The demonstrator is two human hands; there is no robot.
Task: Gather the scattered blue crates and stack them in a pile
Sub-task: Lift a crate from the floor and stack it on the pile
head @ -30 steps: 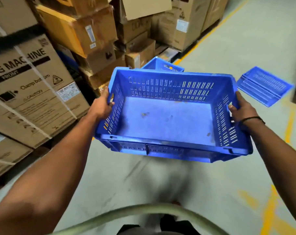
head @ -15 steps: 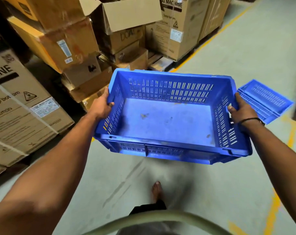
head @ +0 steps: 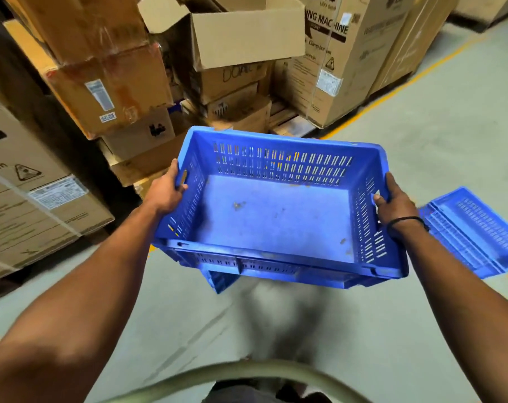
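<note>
Holding, head view: blue crate (head: 276,216) carried in the air by both short ends, open side up, clear of the floor (head: 421,135).
Left hand (head: 167,193): gripping the left end wall; thumb hooked over the rim beside the handle slot, remaining fingers (head: 174,170) wrapped along the outside of the wall, mostly hidden.
Right hand (head: 395,205): gripping the right end wall; thumb pressed on the slotted inner face, other fingers curled round the outer rim.
Wristband (head: 404,220): thin, black, on the right wrist.
Crate inside: slotted walls all round, a few small brown specks on the base.
Second crate (head: 476,231): on the floor at the right, just past the right wrist, open side up, its far end cut by the frame edge.
Blue corner (head: 220,279): peeking out under the held crate's near edge, towards the left; touching it or apart, cannot tell.
Cardboard boxes (head: 110,88): stacked at the left and ahead, beyond the held crate.
Open box (head: 247,33): on top of the stack ahead, flaps raised.
Tall carton (head: 334,59): right of the open box, printed with washing-machine lettering.
Yellow line (head: 392,91): painted on the floor, running along the foot of the cartons.
Bottom edge: blurred pale curved band, not identifiable.
</note>
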